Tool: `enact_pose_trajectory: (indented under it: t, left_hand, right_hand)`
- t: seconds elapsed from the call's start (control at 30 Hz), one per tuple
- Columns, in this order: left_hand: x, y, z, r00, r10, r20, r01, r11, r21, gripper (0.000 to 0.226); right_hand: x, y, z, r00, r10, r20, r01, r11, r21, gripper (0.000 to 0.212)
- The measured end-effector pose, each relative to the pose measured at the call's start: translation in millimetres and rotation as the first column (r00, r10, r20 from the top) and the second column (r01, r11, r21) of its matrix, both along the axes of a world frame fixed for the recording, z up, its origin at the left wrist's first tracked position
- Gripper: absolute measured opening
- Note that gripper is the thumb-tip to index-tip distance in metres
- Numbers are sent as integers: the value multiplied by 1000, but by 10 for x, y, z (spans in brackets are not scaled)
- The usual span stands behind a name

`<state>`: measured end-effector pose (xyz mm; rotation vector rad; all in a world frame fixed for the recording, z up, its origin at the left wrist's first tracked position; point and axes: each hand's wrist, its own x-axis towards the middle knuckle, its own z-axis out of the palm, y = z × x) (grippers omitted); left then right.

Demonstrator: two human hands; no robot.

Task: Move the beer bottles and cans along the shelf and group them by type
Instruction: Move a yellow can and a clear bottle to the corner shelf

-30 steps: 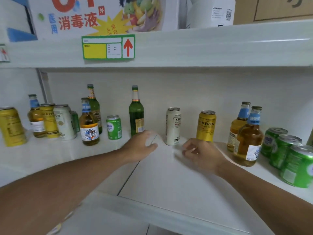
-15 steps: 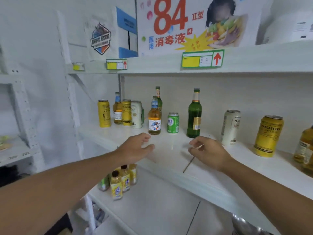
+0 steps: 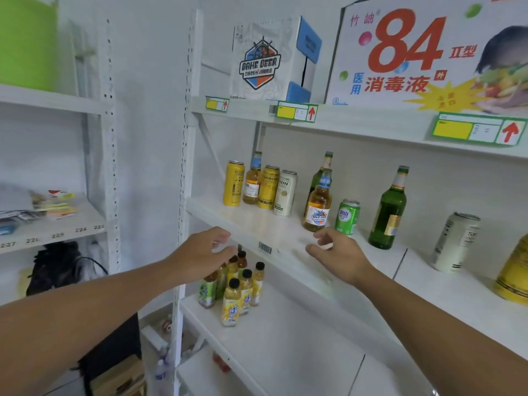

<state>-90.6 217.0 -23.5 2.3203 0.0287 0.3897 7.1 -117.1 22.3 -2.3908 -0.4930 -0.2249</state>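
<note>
Beer bottles and cans are sitting on the middle shelf (image 3: 274, 230), running from frame centre out to the right edge. At the left end I'm seeing a tight cluster: yellow can (image 3: 233, 183), amber bottle (image 3: 252, 181) just behind/beside it, second yellow can (image 3: 268, 187), then a white can (image 3: 285, 192), all touching or nearly so. Right of that, a blue-neck amber bottle (image 3: 318, 205) is standing at the shelf front w/ a green bottle (image 3: 322, 172) directly behind it. Small green can (image 3: 347, 216) is just beside the amber one. Further right, a tall green bottle (image 3: 388, 208) is standing alone, then another white can (image 3: 456, 241), & a big yellow can (image 3: 514, 271) is getting cut off at the right edge. All upright.

My left hand (image 3: 200, 252) is hovering at frame centre-left, in front of the shelf edge, fingers spread loose, holding nothing. My right hand (image 3: 340, 254) is hovering over the shelf front near the blue-neck amber bottle, fingers loosely extended, also holding nothing; not touching any bottle as far as I can tell.

Below, on the lower shelf, small juice bottles (image 3: 237, 287) are grouped together. Upper shelf is carrying a beer carton (image 3: 265, 61) & a big "84" box (image 3: 423, 55) at upper right.
</note>
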Motion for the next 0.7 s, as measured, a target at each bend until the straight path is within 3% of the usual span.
enact_pose_trajectory:
  t: [0.13, 0.3, 0.47, 0.57, 0.7]
  left_hand:
    - [180, 75, 39, 1000, -1, 18, 2, 1000, -22, 50]
    - [586, 87, 109, 1000, 6, 30, -5, 1000, -27, 42]
    - [1121, 168, 289, 997, 54, 46, -53, 998, -14, 37]
    - [1450, 222, 317, 990, 118, 75, -114, 992, -48, 36]
    - [1816, 410, 250, 964, 256, 75, -248, 963, -104, 41]
  right_hand:
    - [308, 140, 56, 999, -54, 3, 54, 997, 56, 49]
    - [851, 134, 29, 992, -129, 12, 123, 967, 224, 29]
    - [1505, 139, 42, 978, -210, -4, 203, 943, 264, 58]
    - [1869, 216, -1, 971, -236, 31, 210, 912, 351, 43]
    - [2153, 392, -174, 955, -293, 38, 254, 881, 400, 65]
